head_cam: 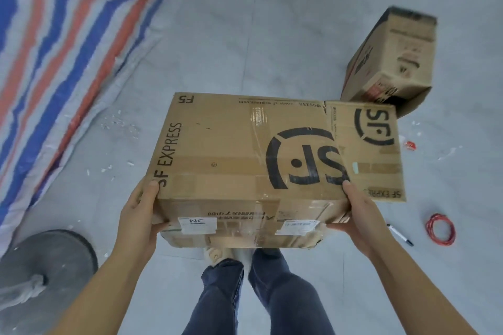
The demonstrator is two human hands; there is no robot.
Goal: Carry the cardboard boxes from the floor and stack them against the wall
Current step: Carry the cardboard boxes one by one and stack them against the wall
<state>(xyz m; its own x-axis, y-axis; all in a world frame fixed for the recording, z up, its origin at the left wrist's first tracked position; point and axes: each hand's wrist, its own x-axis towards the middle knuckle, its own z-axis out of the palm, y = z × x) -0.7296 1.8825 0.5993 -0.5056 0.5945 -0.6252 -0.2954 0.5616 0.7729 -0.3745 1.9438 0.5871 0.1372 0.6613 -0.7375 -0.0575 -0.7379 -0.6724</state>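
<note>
**Box held up in both hands over grey floor**

Head view: Grey floor fills the bkgd, w/ white crumbs scattered on it. At left lies a striped tarp, red, blue and white, its edge running diagonally. Bottom left is a dark round base w/ a pale knotted rope on it.

Big box is in the centre, off the floor, above the person's legs in blue trousers. Its top shows "SF EXPRESS", the SF logo and clear tape; the near side has white labels. Left hand grips the near left corner: thumb on the top face, fingers curled under the near side. Right hand grips the near right corner the same way, thumb on top, fingers on the near side.

2nd box, also w/ SF logo, lies flat on the floor just beside the big box on the right, partly behind it. 3rd box is further back at right, tilted on one edge, a bit blurred; cannot tell if it touches the 2nd.

Right of the hands on the floor: a pen, a red coil of cord, and a small red scrap.
</note>
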